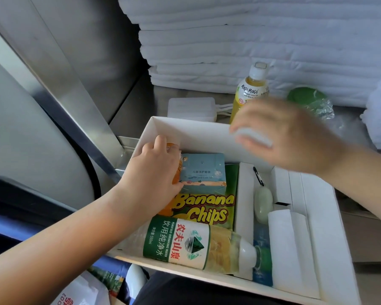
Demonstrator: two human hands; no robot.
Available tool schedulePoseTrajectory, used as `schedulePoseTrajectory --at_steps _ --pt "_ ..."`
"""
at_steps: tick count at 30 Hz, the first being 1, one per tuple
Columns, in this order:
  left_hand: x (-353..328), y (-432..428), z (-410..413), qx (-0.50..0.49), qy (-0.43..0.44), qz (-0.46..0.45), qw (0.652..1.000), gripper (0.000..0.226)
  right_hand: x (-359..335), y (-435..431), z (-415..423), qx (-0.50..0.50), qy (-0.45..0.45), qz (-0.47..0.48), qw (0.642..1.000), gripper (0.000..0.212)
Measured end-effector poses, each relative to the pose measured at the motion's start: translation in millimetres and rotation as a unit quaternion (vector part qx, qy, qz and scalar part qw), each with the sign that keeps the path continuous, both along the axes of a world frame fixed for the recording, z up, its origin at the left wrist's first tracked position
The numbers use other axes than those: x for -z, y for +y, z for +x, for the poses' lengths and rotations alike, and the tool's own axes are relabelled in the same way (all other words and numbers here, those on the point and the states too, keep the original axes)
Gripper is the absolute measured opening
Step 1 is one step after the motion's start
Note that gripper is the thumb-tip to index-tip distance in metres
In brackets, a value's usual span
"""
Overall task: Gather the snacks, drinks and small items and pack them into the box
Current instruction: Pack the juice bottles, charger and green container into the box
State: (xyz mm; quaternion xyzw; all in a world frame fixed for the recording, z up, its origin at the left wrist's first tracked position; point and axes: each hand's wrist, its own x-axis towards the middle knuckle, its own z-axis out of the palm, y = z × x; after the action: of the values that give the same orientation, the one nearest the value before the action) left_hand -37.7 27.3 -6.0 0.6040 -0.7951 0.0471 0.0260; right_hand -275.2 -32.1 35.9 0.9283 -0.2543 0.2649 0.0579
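A white cardboard box sits on a steel counter. Inside lie a Banana Chips bag, a water bottle across the front, and a pale blue care-set carton. My left hand grips an orange bottle at the box's left wall, beside the carton. My right hand, blurred, hovers over the back of the box and holds a small white item. A pale green pouch with a black clip and white rolled items fill the right compartments.
A Mogu Mogu yellow drink bottle, a white flat case and a green wrapped object stand on the counter behind the box. Stacked white linen rises at the back. A steel panel slopes at left.
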Motion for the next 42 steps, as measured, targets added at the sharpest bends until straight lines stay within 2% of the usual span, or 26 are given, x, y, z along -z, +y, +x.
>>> schedulePoseTrajectory --at_steps 1,3,5,11,17,23,30,35,40,42 --pt "0.0 0.0 0.1 0.000 0.004 0.001 1.000 0.067 5.4 7.0 3.4 -0.031 0.111 0.036 0.993 0.026" --pt "-0.5 -0.4 1.2 0.000 0.013 0.006 1.000 0.066 21.8 12.2 9.4 -0.018 0.320 0.124 0.939 0.054" --pt "-1.5 -1.4 2.4 -0.001 0.019 0.015 1.000 0.065 38.3 9.1 12.6 -0.004 0.405 0.146 0.903 0.074" --pt "-5.5 -0.1 0.8 0.000 -0.002 0.005 1.000 0.066 65.6 -1.7 37.8 -0.056 0.414 0.057 0.907 0.080" --pt "-2.1 3.7 -12.3 -0.019 -0.115 0.053 0.992 0.098 70.8 -10.3 39.3 -0.069 0.400 0.054 0.912 0.080" --pt "-6.9 5.1 -12.1 -0.040 -0.102 0.049 0.993 0.088 74.6 -3.6 38.7 -0.042 0.390 0.065 0.918 0.078" --pt "-13.6 10.7 -11.7 -0.047 -0.118 0.026 0.992 0.088 74.7 -4.4 49.1 -0.051 0.372 0.030 0.926 0.074" --pt "-11.7 7.4 -8.5 -0.026 -0.134 0.005 0.991 0.090 71.3 -7.2 50.4 -0.065 0.361 0.041 0.929 0.070" --pt "-8.9 7.9 0.1 0.018 -0.233 -0.025 0.972 0.092 66.9 -9.0 48.0 -0.068 0.340 0.055 0.936 0.055" --pt "-9.6 7.7 2.5 0.018 -0.246 -0.019 0.969 0.097 67.7 -9.3 47.7 -0.064 0.343 0.066 0.935 0.058"
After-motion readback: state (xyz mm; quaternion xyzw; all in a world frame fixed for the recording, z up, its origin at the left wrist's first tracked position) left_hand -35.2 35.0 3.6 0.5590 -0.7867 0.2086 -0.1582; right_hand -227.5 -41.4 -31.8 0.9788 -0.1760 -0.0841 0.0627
